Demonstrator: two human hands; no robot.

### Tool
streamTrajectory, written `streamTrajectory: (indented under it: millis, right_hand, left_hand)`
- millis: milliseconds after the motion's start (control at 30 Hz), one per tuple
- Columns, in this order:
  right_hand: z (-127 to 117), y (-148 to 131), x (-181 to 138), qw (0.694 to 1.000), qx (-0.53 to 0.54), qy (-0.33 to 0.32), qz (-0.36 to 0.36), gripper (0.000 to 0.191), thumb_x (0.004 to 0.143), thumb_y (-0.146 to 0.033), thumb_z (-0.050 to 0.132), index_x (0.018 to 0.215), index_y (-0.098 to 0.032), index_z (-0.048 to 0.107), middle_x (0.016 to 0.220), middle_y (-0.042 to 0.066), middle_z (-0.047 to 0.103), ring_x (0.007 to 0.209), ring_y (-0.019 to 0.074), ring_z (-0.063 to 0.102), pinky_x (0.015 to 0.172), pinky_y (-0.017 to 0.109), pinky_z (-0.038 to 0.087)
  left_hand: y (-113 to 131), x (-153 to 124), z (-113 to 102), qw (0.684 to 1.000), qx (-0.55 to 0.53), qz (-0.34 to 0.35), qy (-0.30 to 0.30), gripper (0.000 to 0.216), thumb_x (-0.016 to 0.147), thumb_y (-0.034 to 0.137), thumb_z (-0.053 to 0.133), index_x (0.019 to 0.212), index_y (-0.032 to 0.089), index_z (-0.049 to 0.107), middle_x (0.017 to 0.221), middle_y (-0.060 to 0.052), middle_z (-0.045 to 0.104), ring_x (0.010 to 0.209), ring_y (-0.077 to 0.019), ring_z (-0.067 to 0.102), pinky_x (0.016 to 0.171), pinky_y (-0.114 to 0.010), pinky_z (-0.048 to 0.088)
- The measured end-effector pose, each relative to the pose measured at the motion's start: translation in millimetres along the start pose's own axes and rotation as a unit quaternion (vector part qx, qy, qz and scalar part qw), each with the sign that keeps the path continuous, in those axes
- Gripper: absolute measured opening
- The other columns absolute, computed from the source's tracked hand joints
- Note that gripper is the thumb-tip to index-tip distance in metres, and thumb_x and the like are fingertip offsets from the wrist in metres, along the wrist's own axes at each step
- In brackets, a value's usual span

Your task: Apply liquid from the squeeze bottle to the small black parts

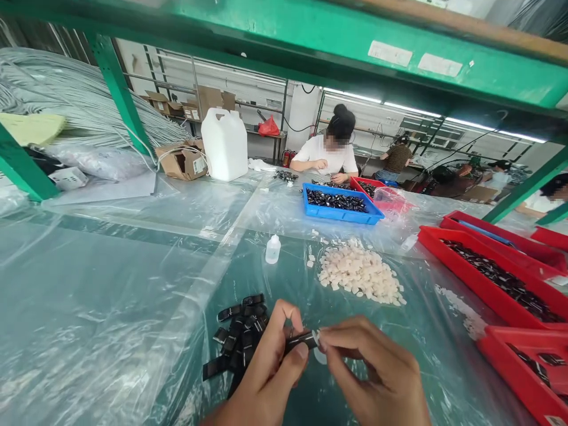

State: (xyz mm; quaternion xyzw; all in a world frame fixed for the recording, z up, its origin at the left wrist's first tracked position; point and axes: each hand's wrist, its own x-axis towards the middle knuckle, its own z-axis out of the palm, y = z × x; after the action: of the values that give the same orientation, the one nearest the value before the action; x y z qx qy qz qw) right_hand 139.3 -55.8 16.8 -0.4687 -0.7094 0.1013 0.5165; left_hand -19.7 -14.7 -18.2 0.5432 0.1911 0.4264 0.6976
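My left hand (275, 370) is closed around a small, glossy black casing (300, 341), gripped between thumb and fingers. Against its right end, the thumb and forefinger of my right hand (377, 367) pinch a small whitish piece (316, 338), partly hidden by the fingertips. Beside my left hand lies a heap of similar black casings (237, 337). Beyond my right hand spreads a pile of small cream-white pieces (359, 272). A little white bottle (273, 251) stands upright on the table, farther off than both hands.
Plastic sheeting covers the table (133, 284). Red trays (492, 296) of black parts line the right side; a blue tray (341, 216) stands farther back. Across the table sits a co-worker (332, 148). A white jug (225, 145) is at the back left, under a green shelf frame (284, 29).
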Motion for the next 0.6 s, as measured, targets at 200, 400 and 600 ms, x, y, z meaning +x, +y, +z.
streamTrajectory:
  millis: [200, 400, 600]
  right_hand:
    - [2, -3, -6, 0.998, -0.058, 0.022, -0.024, 0.026, 0.094, -0.003, 0.063, 0.105, -0.027, 0.066, 0.092, -0.002, 0.071, 0.077, 0.0088, 0.07, 0.072, 0.018, 0.054]
    - [5, -10, -8, 0.998, -0.048, 0.032, 0.014, 0.023, 0.097, -0.008, 0.06, 0.105, -0.028, 0.067, 0.09, -0.003, 0.07, 0.075, 0.0082, 0.067, 0.07, 0.017, 0.054]
    - [8, -13, -9, 0.997, -0.015, 0.055, 0.045, 0.021, 0.097, -0.01, 0.064, 0.106, -0.028, 0.067, 0.083, -0.003, 0.067, 0.069, 0.0094, 0.065, 0.066, 0.019, 0.055]
  left_hand:
    - [-3, -1, 0, 1.0, 0.022, -0.001, -0.001, 0.036, 0.105, 0.061, 0.049, 0.099, 0.027, 0.039, 0.072, 0.009, 0.028, 0.057, -0.0103, 0.02, 0.052, -0.025, 0.017]
    - [-3, 0, 1, 0.999, 0.043, 0.002, 0.01, 0.038, 0.105, 0.063, 0.046, 0.097, 0.028, 0.032, 0.071, 0.01, 0.03, 0.056, -0.0105, 0.018, 0.052, -0.027, 0.014]
    - [-4, -3, 1, 0.999, 0.045, -0.016, 0.014, 0.04, 0.104, 0.065, 0.045, 0.097, 0.028, 0.033, 0.07, 0.01, 0.028, 0.056, -0.0106, 0.018, 0.055, -0.026, 0.018]
